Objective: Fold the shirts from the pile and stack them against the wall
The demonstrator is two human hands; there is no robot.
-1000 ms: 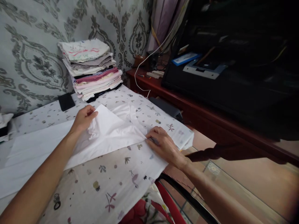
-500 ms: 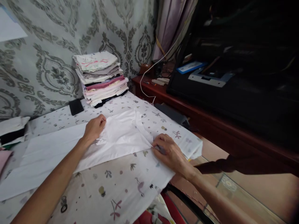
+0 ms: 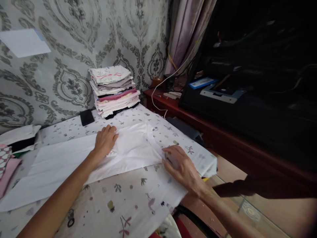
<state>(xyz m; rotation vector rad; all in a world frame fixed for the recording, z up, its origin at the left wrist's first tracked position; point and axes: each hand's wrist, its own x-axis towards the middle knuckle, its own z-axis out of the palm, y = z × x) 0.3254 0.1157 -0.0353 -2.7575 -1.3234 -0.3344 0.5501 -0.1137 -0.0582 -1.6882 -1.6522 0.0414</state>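
A white shirt point(image 3: 135, 145) lies lengthwise across the patterned tablecloth point(image 3: 106, 205), its neckline end toward the right and a few wrinkles near the sleeve. My left hand point(image 3: 106, 140) rests on the shirt's far side near the bunched sleeve, fingers loosely bent over the cloth. At the shirt's right-hand corner is my right hand point(image 3: 182, 167), with thumb and fingers apart and the fingertips beside the fabric edge. Whether those fingertips still touch the fabric is hard to see.
Against the wall stands a tall stack of folded clothes point(image 3: 115, 92), with a black phone-like slab point(image 3: 87, 117) beside it. More clothes point(image 3: 19, 138) lie at the left edge. A red-brown wooden cabinet point(image 3: 170, 104) with a large dark screen point(image 3: 260, 109) borders the right side.
My right hand has loosened from the shirt's corner, its thumb and fingers parting. My left hand has gone from pinching the edge to lying over the cloth. The view has shifted slightly.
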